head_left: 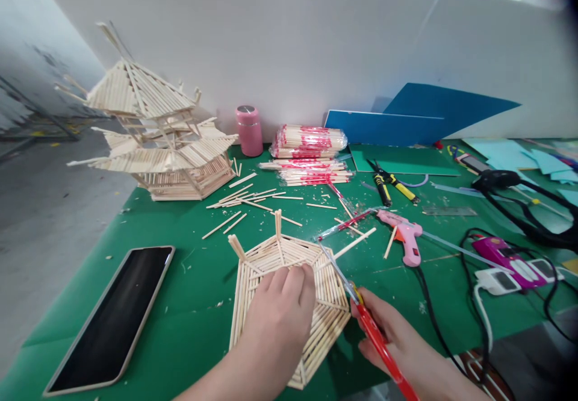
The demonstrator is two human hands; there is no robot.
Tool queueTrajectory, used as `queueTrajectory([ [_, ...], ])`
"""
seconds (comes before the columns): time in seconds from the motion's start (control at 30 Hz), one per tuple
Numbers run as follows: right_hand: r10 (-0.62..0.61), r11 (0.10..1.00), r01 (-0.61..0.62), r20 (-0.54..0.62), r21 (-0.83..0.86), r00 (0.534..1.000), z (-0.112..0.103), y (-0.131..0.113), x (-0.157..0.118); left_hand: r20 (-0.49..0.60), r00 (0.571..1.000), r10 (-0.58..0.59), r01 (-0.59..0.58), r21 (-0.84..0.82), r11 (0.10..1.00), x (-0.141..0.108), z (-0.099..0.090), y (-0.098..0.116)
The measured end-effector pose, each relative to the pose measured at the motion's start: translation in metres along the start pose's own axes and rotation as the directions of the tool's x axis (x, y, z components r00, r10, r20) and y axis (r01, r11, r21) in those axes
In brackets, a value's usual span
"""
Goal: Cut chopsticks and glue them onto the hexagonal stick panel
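Note:
My left hand rests on a hexagonal roof-like panel built of rows of thin wooden sticks. Its fingers are bent and close together, and the fingertips are hidden behind the knuckles, so what they grip does not show. My right hand is closed around a red-handled tool with a long thin metal end and a yellow part at the joint. The metal end reaches over the panel's upper right edge. Short stick bundles stand up at the panel's far corners, and one stick juts out right.
A stick-built pagoda stands at the back left. A phone lies at left. Behind are loose sticks, wrapped stick packs, a pink bottle and pliers. A corded pink glue gun and power strip lie right.

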State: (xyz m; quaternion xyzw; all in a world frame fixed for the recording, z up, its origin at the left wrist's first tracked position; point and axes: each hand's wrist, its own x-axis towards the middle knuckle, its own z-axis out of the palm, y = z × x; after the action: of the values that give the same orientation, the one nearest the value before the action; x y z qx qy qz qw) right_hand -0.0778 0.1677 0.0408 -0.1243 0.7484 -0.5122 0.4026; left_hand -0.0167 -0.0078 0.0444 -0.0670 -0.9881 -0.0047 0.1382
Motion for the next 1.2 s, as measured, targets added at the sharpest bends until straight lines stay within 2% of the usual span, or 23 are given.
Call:
queueTrajectory([
  [0.13,-0.052,0.999,0.052,-0.01,0.007,0.999,-0.002,-0.008,0.001,-0.021,0.997,-0.078,0.073,-0.179,0.981,0.0,0.009,-0.005],
  [0.27,-0.044,0.99,0.043,-0.002,-0.131,0.999,-0.013,-0.008,0.0,-0.022,0.982,-0.188,0.166,-0.38,0.91,-0.001,0.014,-0.007],
  [0.33,-0.047,0.987,0.042,-0.031,-0.152,0.998,-0.018,-0.002,-0.002,-0.024,0.965,-0.26,0.218,-0.472,0.854,-0.001,0.014,-0.01],
  [0.43,-0.045,0.998,0.039,-0.113,-0.055,0.993,-0.027,0.007,-0.002,-0.039,0.919,-0.391,0.31,-0.54,0.782,0.0,0.008,-0.018],
  [0.5,-0.049,0.996,0.039,-0.129,-0.075,0.991,-0.035,0.014,0.001,0.042,0.901,-0.432,0.368,-0.6,0.71,0.0,0.004,-0.024],
  [0.57,-0.102,0.963,0.053,-0.178,-0.264,0.979,-0.045,0.022,0.007,0.218,0.882,-0.418,0.437,-0.71,0.553,0.0,0.001,-0.027],
  [0.63,-0.216,0.842,0.037,-0.273,-0.538,0.938,-0.057,0.033,0.014,0.395,0.848,-0.353,0.51,-0.79,0.34,-0.001,0.001,-0.026],
  [0.7,-0.315,0.673,-0.042,-0.337,-0.739,0.887,-0.068,0.043,0.018,0.508,0.811,-0.291,0.565,-0.809,0.163,-0.001,0.003,-0.023],
  [0.8,-0.467,0.459,-0.075,-0.312,-0.885,0.828,-0.077,0.045,0.015,0.606,0.774,-0.184,0.615,-0.789,-0.011,-0.001,0.006,-0.019],
  [0.87,-0.607,0.369,-0.023,-0.26,-0.929,0.751,-0.074,0.033,0.009,0.629,0.768,-0.121,0.628,-0.777,-0.054,0.0,0.007,-0.016],
  [0.93,-0.736,0.324,0.079,-0.199,-0.943,0.647,-0.063,0.014,0.006,0.647,0.759,-0.073,0.644,-0.763,-0.054,0.0,0.007,-0.014],
  [1.0,-0.832,0.202,0.252,-0.03,-0.946,0.553,-0.047,-0.005,0.008,0.67,0.742,-0.022,0.669,-0.742,-0.052,0.001,0.007,-0.012],
  [1.03,-0.839,0.14,0.302,0.049,-0.943,0.542,-0.039,-0.012,0.012,0.68,0.734,0.002,0.679,-0.732,-0.057,0.001,0.006,-0.011],
  [1.1,-0.823,0.072,0.387,0.165,-0.919,0.544,-0.026,-0.022,0.02,0.693,0.72,0.036,0.693,-0.716,-0.086,0.0,0.004,-0.01],
  [1.2,-0.771,0.055,0.485,0.272,-0.873,0.576,-0.019,-0.026,0.03,0.708,0.703,0.075,0.707,-0.683,-0.181,-0.003,0.001,-0.012],
])
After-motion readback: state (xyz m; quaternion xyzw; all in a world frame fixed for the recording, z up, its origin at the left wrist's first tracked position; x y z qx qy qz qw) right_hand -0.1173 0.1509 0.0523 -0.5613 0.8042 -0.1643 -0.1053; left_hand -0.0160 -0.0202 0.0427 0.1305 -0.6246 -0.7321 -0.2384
